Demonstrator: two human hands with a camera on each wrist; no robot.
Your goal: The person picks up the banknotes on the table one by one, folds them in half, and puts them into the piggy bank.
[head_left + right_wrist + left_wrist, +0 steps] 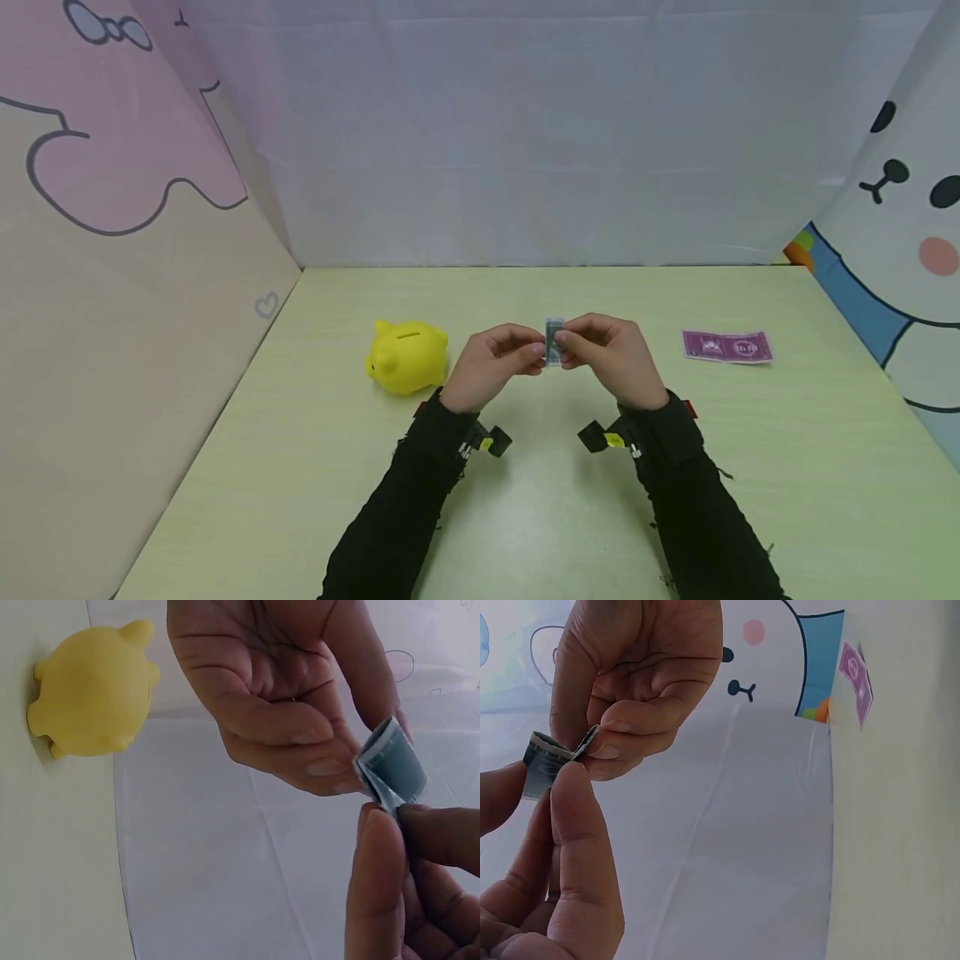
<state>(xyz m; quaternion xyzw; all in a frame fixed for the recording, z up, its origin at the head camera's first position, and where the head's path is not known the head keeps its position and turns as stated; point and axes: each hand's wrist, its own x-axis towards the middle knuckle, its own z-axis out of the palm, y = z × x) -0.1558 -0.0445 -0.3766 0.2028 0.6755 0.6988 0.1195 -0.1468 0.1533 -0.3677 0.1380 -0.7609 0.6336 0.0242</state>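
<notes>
Between both hands, above the middle of the table, is a folded grey-green banknote (553,342). My left hand (495,364) pinches its left side with thumb and fingers. My right hand (615,358) pinches the right side the same way. In the right wrist view the banknote (396,766) is bent over into a small packet with its layers slightly apart at one end. The left wrist view shows the banknote (546,763) curved, one edge standing up. A yellow piggy bank (407,357) with a slot on top stands just left of my left hand.
A purple banknote (727,347) lies flat on the table at the right. The pale table (555,533) ends at a white curtain (525,142) behind. Printed cartoon panels (135,350) flank both sides.
</notes>
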